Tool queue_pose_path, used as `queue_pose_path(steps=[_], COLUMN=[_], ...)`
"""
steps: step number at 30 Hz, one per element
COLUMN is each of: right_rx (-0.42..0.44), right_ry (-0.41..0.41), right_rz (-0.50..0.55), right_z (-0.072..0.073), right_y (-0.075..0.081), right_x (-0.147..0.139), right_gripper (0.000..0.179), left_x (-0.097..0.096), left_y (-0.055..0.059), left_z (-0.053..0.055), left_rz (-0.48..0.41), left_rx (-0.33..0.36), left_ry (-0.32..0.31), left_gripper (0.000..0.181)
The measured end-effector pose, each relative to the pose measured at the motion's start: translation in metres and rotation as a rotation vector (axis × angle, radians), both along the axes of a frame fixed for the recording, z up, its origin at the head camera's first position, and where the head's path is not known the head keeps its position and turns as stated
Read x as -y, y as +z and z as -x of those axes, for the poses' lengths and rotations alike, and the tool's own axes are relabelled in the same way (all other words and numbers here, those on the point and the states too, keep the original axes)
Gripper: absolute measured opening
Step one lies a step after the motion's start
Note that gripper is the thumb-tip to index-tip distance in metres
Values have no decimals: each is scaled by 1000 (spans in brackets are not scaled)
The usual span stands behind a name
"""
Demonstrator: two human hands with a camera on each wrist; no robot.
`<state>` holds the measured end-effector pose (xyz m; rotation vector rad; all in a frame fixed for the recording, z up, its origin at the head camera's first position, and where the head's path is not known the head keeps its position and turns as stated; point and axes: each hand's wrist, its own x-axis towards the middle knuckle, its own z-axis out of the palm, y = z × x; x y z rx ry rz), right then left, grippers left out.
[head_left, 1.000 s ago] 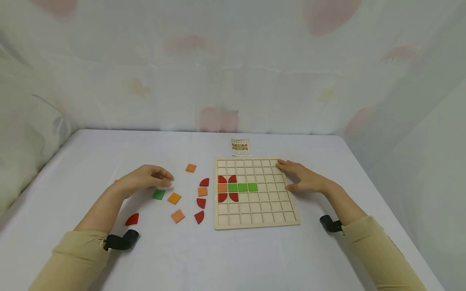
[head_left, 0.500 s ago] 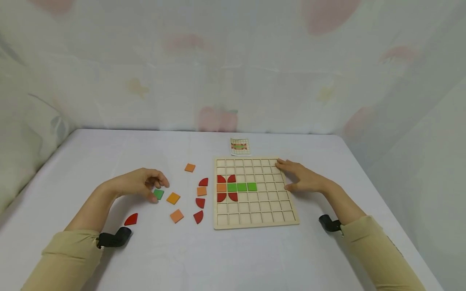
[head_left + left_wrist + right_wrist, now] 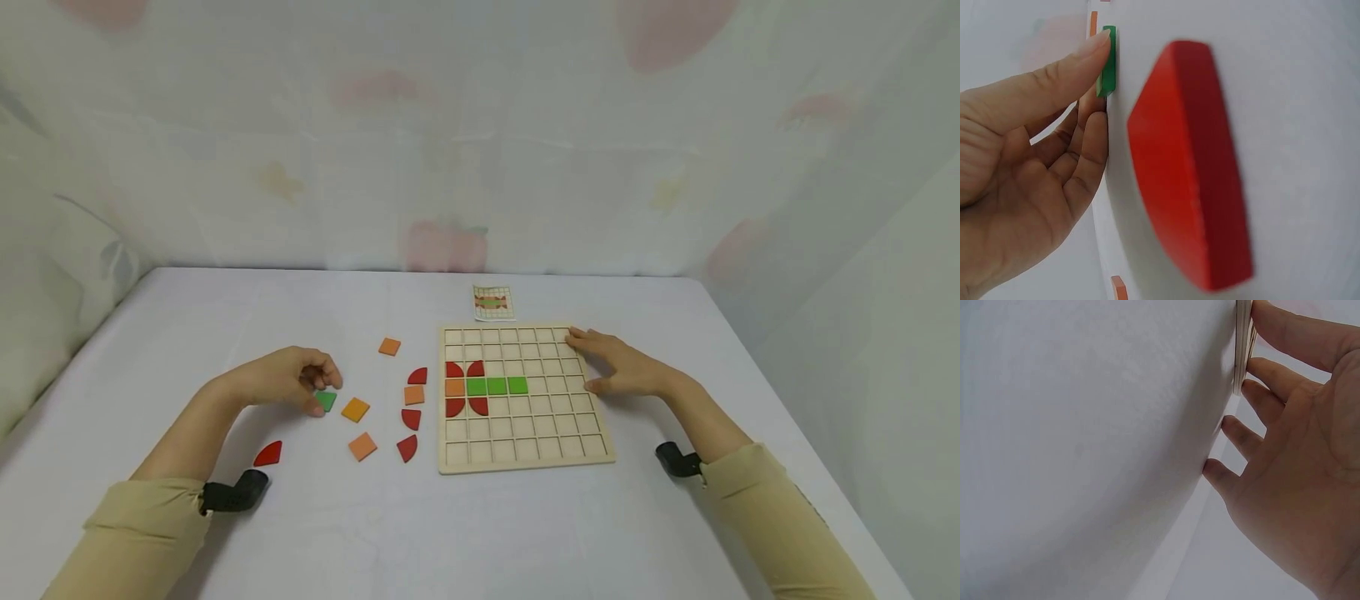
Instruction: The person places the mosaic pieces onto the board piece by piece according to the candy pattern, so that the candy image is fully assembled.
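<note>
My left hand (image 3: 281,379) is low over the left of the table, its thumb and fingertips pinching a green square tile (image 3: 326,401) at its edges. In the left wrist view the thumb lies against that tile (image 3: 1109,65), which stays close to the tabletop. My right hand (image 3: 626,367) spreads fairly straight fingers along the right edge of a wooden grid board (image 3: 525,454). Set in the board's left part are an orange square (image 3: 454,387), a row of green squares (image 3: 497,386) and several red quarter-circles (image 3: 477,406).
Loose orange squares (image 3: 363,447) and red quarter-circles (image 3: 407,448) lie between my left hand and the board. One red quarter-circle (image 3: 268,453) sits near my left wrist. Behind the board is a small printed pattern card (image 3: 492,303). A patterned curtain (image 3: 570,208) hangs beyond the table.
My left hand has drawn back slightly and come down around the green tile, thumb and fingers closing on it. The right hand stays at the board's edge.
</note>
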<state>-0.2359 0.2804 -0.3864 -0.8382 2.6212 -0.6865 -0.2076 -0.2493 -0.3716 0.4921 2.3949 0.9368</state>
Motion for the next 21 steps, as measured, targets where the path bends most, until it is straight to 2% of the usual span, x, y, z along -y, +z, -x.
queue_pose_path(steps=[7,14,21], right_rx=[-3,1,4], right_ry=[-2,4,6], right_rz=[-5,4,7], right_z=[0,1,1], right_y=[0,0,0], right_x=[0,0,-1], right_gripper=[81,84,85], left_x=[-5,-7,-9], left_y=[3,3,1], left_z=[-2,-3,-1], left_rz=[56,36,53], left_rx=[-35,-43,-79], left_ry=[22,14,14], left_gripper=[30,25,26])
